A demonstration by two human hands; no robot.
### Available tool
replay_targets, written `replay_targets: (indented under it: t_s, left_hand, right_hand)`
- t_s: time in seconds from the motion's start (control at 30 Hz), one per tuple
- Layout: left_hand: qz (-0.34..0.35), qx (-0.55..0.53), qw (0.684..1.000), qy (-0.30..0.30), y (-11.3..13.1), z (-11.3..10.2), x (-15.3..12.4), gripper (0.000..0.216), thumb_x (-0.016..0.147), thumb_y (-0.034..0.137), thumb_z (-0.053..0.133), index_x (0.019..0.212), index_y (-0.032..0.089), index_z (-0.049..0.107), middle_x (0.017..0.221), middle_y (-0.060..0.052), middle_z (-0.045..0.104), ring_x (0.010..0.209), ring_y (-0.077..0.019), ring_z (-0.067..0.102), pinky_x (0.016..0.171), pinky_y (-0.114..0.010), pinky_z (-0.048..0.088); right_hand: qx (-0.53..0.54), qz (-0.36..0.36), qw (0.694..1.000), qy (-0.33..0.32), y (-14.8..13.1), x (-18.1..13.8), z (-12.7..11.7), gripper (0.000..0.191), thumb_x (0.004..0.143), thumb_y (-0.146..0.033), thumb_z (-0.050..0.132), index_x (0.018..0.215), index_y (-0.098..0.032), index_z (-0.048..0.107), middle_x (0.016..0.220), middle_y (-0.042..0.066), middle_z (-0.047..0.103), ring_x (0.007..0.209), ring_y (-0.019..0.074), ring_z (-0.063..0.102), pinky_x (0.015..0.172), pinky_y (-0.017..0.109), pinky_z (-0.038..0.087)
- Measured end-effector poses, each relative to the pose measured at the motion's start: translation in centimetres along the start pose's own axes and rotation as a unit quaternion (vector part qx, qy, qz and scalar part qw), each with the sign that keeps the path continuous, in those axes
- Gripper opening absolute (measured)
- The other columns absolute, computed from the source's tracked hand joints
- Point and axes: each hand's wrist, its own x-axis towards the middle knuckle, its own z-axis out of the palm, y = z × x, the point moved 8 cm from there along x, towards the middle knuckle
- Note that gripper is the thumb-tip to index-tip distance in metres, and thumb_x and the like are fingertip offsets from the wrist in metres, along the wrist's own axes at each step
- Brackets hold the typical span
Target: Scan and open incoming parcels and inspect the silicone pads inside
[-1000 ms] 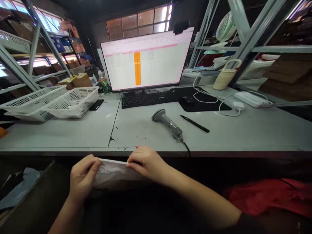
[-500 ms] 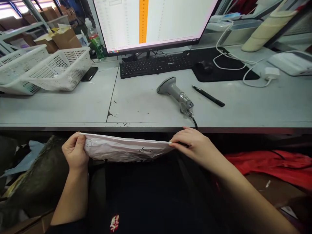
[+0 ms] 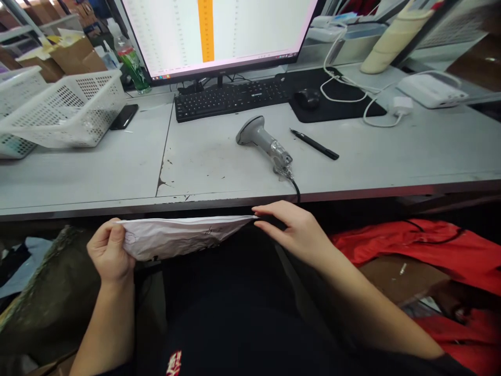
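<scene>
A white plastic mailer bag (image 3: pixel 180 236) is stretched flat just below the front edge of the grey table (image 3: pixel 117 172), over my lap. My left hand (image 3: pixel 109 253) pinches its left end with thumb on top. My right hand (image 3: pixel 295 230) has its fingertips at the bag's right corner; whether it still grips is hard to tell. A grey handheld barcode scanner (image 3: pixel 264 143) lies on the table just beyond my right hand, its cable dropping over the edge.
A black pen (image 3: pixel 315 144) lies right of the scanner. Behind are a keyboard (image 3: pixel 230 97), a mouse (image 3: pixel 307 97) on a black mat, and a lit monitor (image 3: pixel 219 31). White perforated baskets (image 3: pixel 66 109) and a phone (image 3: pixel 124 116) sit left. Red fabric (image 3: pixel 422 250) lies at lower right.
The view tilted down toward my lap. My hands moved apart along the bag's top edge, stretching it out flat, then my right hand drew slightly back toward the left.
</scene>
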Motion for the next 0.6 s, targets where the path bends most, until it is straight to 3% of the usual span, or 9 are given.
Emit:
replay_targets:
  t_s: [0.13, 0.23, 0.3, 0.43, 0.6]
  left_hand:
    - [-0.012, 0.009, 1.0, -0.013, -0.4, 0.7, -0.8, 0.04, 0.065, 0.049, 0.083, 0.064, 0.015, 0.061, 0.069, 0.001, 0.057, 0.061, -0.0111, 0.049, 0.055, -0.023, 0.039]
    - [-0.017, 0.007, 0.999, -0.027, -0.5, 0.9, -1.0, 0.037, 0.068, 0.048, 0.082, 0.068, 0.016, 0.064, 0.072, 0.0, 0.06, 0.064, -0.0128, 0.053, 0.058, -0.024, 0.041]
    - [-0.015, -0.001, 0.999, -0.03, -0.3, 0.9, -1.1, 0.033, 0.069, 0.046, 0.083, 0.069, 0.017, 0.067, 0.072, -0.001, 0.06, 0.064, -0.0127, 0.053, 0.059, -0.024, 0.041]
    - [-0.019, -0.022, 0.999, -0.029, -0.4, 0.7, -1.2, 0.026, 0.07, 0.041, 0.083, 0.07, 0.018, 0.07, 0.072, -0.001, 0.062, 0.064, -0.012, 0.053, 0.059, -0.023, 0.041]
    - [-0.031, -0.045, 0.998, -0.041, -0.6, 0.7, -1.4, 0.022, 0.072, 0.037, 0.083, 0.072, 0.018, 0.072, 0.072, -0.001, 0.062, 0.064, -0.0121, 0.053, 0.058, -0.022, 0.041]
  right_hand:
    - [0.054, -0.09, 0.994, -0.034, -3.8, 1.5, 3.7, 0.023, 0.097, -0.026, 0.058, 0.117, -0.02, 0.068, 0.109, 0.008, 0.074, 0.099, 0.0197, 0.068, 0.085, 0.035, 0.057]
    - [0.019, -0.133, 0.989, -0.059, -5.1, 2.6, 6.7, 0.025, 0.097, -0.027, 0.057, 0.119, -0.018, 0.066, 0.115, 0.009, 0.071, 0.1, 0.021, 0.065, 0.084, 0.035, 0.055]
    - [-0.021, -0.154, 0.987, -0.05, -5.4, 3.1, 8.1, 0.019, 0.098, -0.024, 0.054, 0.108, -0.018, 0.07, 0.105, 0.008, 0.072, 0.089, 0.0197, 0.063, 0.077, 0.033, 0.052]
    - [-0.119, -0.163, 0.979, -0.016, -5.1, 3.5, 9.3, 0.023, 0.099, -0.026, 0.051, 0.089, -0.018, 0.07, 0.08, 0.006, 0.065, 0.072, 0.018, 0.054, 0.065, 0.031, 0.041]
    - [-0.163, -0.136, 0.977, 0.007, -4.3, 3.7, 9.0, 0.021, 0.098, -0.026, 0.053, 0.085, -0.017, 0.066, 0.077, 0.005, 0.061, 0.071, 0.0172, 0.05, 0.065, 0.03, 0.037]
